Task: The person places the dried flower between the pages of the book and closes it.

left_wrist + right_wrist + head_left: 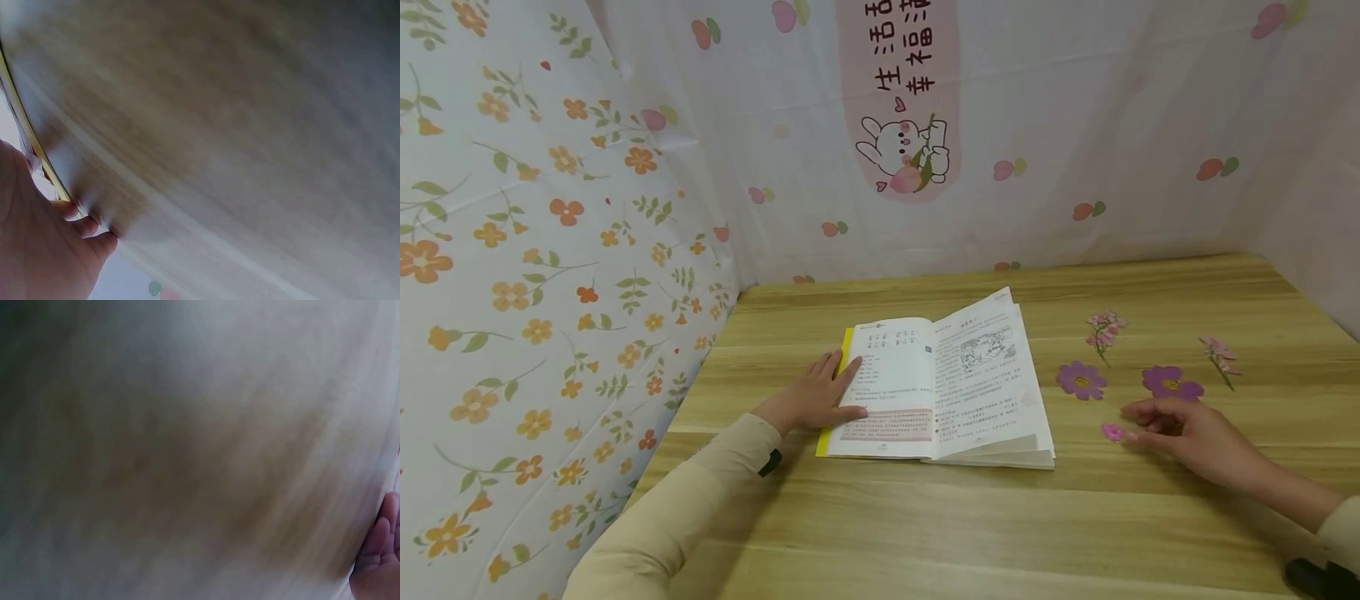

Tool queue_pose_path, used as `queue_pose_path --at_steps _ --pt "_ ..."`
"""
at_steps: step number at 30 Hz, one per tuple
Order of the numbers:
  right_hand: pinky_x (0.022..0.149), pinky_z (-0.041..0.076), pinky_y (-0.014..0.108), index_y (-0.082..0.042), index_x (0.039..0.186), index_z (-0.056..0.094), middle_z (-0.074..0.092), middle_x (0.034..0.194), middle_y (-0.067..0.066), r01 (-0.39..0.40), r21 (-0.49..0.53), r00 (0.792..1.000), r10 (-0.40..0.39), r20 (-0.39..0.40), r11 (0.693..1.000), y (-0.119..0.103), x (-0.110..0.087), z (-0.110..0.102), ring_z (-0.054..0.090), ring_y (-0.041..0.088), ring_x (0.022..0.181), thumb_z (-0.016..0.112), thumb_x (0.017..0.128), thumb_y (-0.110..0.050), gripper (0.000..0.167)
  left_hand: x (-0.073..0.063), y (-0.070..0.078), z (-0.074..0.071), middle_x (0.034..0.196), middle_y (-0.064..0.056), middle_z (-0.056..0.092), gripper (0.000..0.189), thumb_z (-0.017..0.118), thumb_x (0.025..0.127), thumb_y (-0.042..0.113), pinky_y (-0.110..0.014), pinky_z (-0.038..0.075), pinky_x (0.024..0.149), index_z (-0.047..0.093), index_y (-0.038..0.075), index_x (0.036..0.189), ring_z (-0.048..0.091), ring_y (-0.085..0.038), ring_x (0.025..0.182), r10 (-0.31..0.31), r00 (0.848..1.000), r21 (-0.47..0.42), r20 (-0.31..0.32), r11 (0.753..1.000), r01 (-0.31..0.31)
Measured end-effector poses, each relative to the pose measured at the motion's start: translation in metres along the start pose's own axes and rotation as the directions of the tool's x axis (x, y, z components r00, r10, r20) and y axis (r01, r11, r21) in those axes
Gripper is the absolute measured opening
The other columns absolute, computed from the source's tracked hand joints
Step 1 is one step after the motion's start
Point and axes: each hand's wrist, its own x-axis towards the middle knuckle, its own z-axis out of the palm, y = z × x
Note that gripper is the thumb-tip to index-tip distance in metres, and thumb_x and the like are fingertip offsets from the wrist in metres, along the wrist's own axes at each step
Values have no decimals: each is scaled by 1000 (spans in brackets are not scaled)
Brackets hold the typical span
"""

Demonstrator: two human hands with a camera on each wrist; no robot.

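Note:
An open book (895,375) with a yellow cover edge lies on the wooden table (880,517). My left hand (816,396) rests on its left edge, with the thumb and a finger on the printed page and other fingertips outside the cover. The left wrist view catches this hand (56,244) along the book's side. At right, my right hand (1195,437) is low over the table, fingers loosely bent, thumb tip beside a small pink flower (1112,432). Whether it touches the flower I cannot tell. The right wrist view has only part of this hand (381,550).
Two purple flowers (1081,380) (1172,382) lie beyond my right hand. Further back are two pink flower sprigs (1105,333) (1220,360) with thin stems. A patterned cloth (1045,142) hangs behind the table, and a floral cloth (550,250) along the left.

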Motion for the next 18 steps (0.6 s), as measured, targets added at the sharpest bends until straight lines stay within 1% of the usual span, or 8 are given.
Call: queue_pose_path --at_steps 4,7,13,18 --pt "63 47 23 -3 111 70 65 96 1 -41 -16 999 41 3 999 -3 2 3 56 5 76 75 86 -15 28 2 -3 2 159 -24 6 96 38 89 75 -51 16 114 5 16 158 9 -42 144 13 1000 12 -4 1000 -13" --pt "61 47 24 -5 109 72 66 94 -1 -62 -44 998 61 -11 997 -5 3 5 55 5 73 75 87 -19 26 3 -4 4 159 -23 6 96 37 89 75 -51 17 113 6 16 158 10 -42 144 20 1000 19 -10 1000 -20" --pt "58 45 25 -8 103 74 65 88 -4 -63 -83 997 59 -45 995 -7 5 10 54 4 68 76 86 -19 21 3 -4 4 159 -22 7 97 37 88 77 -52 18 113 6 17 158 10 -42 144 16 1000 14 -11 1000 -16" --pt "56 44 25 -7 103 75 65 86 -3 -84 -103 996 79 -48 991 -10 6 11 52 4 67 77 84 -20 23 3 -4 5 159 -22 7 97 36 88 77 -53 21 112 7 17 158 10 -41 144 21 1000 23 -15 1000 -21"
